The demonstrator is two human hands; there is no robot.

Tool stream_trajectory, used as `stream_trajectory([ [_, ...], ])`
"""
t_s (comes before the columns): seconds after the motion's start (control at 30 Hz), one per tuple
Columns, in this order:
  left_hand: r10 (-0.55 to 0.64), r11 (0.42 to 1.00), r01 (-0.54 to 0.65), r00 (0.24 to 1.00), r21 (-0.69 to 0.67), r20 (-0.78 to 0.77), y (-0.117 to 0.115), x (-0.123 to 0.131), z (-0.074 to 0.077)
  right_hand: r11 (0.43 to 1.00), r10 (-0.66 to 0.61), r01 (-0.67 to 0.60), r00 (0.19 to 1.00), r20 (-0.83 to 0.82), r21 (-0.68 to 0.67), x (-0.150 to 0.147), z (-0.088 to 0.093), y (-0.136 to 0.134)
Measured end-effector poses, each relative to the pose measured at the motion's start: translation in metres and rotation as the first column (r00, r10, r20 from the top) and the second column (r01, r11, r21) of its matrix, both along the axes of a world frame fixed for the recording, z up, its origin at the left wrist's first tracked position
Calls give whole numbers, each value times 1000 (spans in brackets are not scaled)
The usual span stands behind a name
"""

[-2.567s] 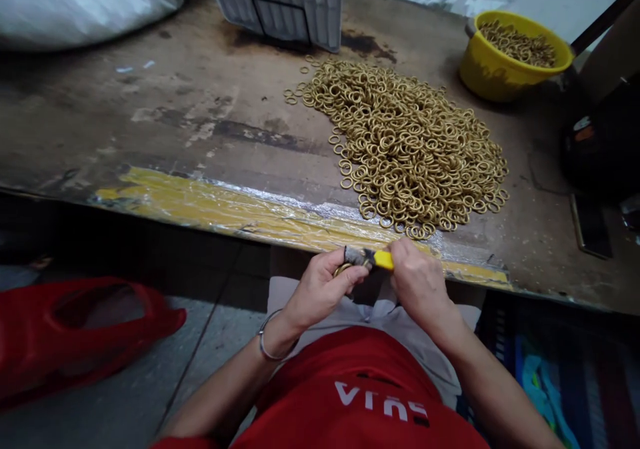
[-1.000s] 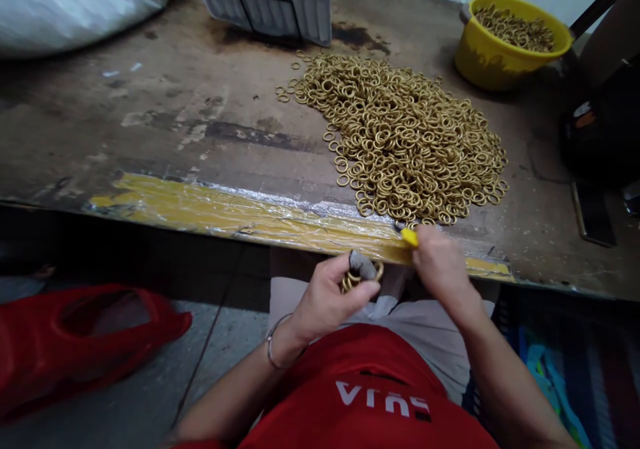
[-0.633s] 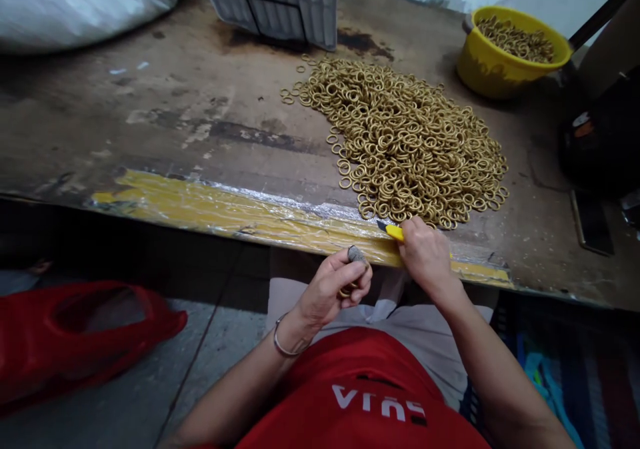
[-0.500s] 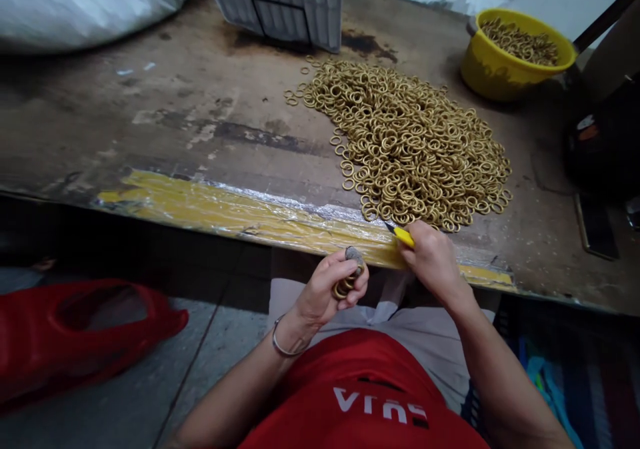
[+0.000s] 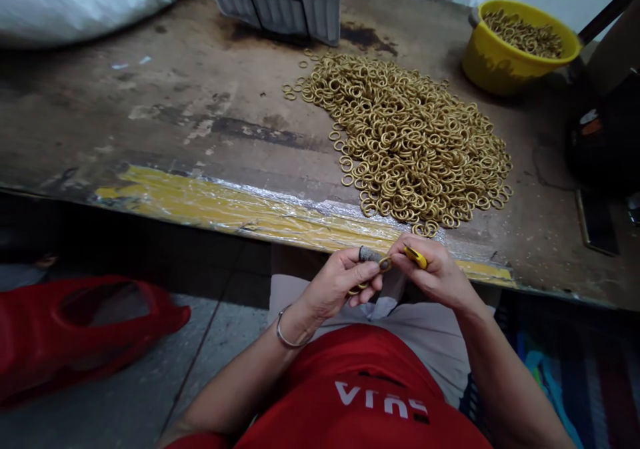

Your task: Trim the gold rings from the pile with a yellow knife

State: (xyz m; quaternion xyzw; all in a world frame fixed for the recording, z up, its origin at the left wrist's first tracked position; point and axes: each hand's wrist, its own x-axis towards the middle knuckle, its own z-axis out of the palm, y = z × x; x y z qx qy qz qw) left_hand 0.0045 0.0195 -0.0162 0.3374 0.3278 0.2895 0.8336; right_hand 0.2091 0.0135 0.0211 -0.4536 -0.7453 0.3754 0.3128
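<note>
Several brass-coloured rings (image 5: 356, 290) are held in my left hand (image 5: 334, 283), whose index finger wears a grey finger cover (image 5: 369, 254). One ring (image 5: 385, 263) sits between the fingertips of both hands. My right hand (image 5: 435, 269) is closed around a small yellow-handled cutter (image 5: 416, 257), its dark tip pointing up and left; its thumb and finger touch that ring. Both hands are close together over my lap, just in front of the table edge. Beyond them lies a large pile of similar rings (image 5: 410, 142) on the wooden table (image 5: 240, 102).
A yellow basin (image 5: 505, 62) filled with rings stands at the back right. A grey plastic crate (image 5: 280, 2) and a white sack (image 5: 85, 2) are at the back. A phone (image 5: 597, 222) lies on the right. Yellow tape (image 5: 210, 205) covers the front edge. A red plastic stool (image 5: 90, 329) is at lower left.
My right hand has come from the near edge of the pile to meet my left hand. The cutter has turned in it. A ring is now between both hands' fingertips.
</note>
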Motion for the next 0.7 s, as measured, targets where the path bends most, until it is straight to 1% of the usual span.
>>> stream_trajectory([
  [0.1,-13,998,16,998,56,-63,-1,1,2,998,-31,30,999,16,61,-1,-3,-7],
  [0.13,2,996,5,996,86,-91,-2,0,3,994,-60,54,997,52,97,-1,-4,-11],
  [0.2,52,988,-27,985,153,-165,-3,0,5,981,-127,93,971,202,169,-2,-5,-20],
  [0.23,71,982,-33,976,185,-206,-3,0,7,974,-160,102,941,299,202,-3,-5,-24],
  [0.3,88,969,-19,957,245,-275,-4,-1,8,965,-214,105,848,485,240,-7,-5,-33],
  [0.37,110,943,2,942,333,-317,-3,0,10,960,-247,107,756,606,257,-12,-5,-38],
  [0.43,164,888,15,924,460,-347,-3,0,12,959,-262,106,688,677,263,-16,-5,-39],
  [0.5,240,806,26,899,591,-367,-4,-1,18,961,-264,103,626,733,258,-16,-6,-37],
  [0.57,273,724,57,891,687,-362,-7,-4,25,951,-310,165,524,793,262,-8,-7,-32],
  [0.6,260,691,85,897,718,-357,-9,-6,28,937,-347,218,467,813,275,-2,-8,-29],
  [0.63,223,665,125,908,736,-356,-11,-8,30,914,-393,277,419,819,297,6,-8,-27],
  [0.67,161,650,182,916,738,-368,-13,-10,30,891,-437,320,407,802,323,14,-8,-25],
  [0.7,94,642,249,913,725,-396,-14,-10,27,870,-483,343,445,754,355,21,-9,-24],
])
